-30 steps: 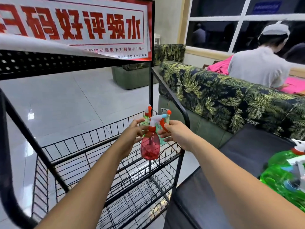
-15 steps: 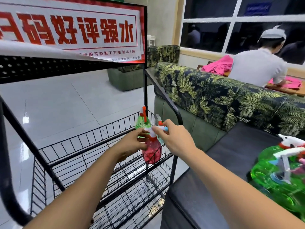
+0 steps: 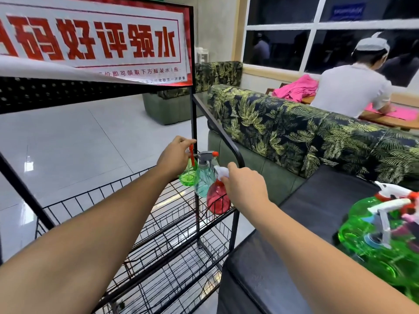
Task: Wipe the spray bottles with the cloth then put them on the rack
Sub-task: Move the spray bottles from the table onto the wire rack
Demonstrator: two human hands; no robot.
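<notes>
While the right hand [image 3: 246, 185] grips the red bottle [image 3: 217, 200] and the left hand [image 3: 174, 155] pinches the green bottle [image 3: 188, 177], rack [image 3: 194, 114] placement seems underway; next, release both upright.

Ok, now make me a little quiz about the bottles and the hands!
1. True or false: the right hand holds the red bottle by its white spray head.
2. Which bottle is between the green bottle and the red one? A yellow, B teal, C purple.
3. Fill in: the left hand grips the top of the ___ bottle.
Key: 1 true; 2 B, the teal bottle; 3 green.
</notes>
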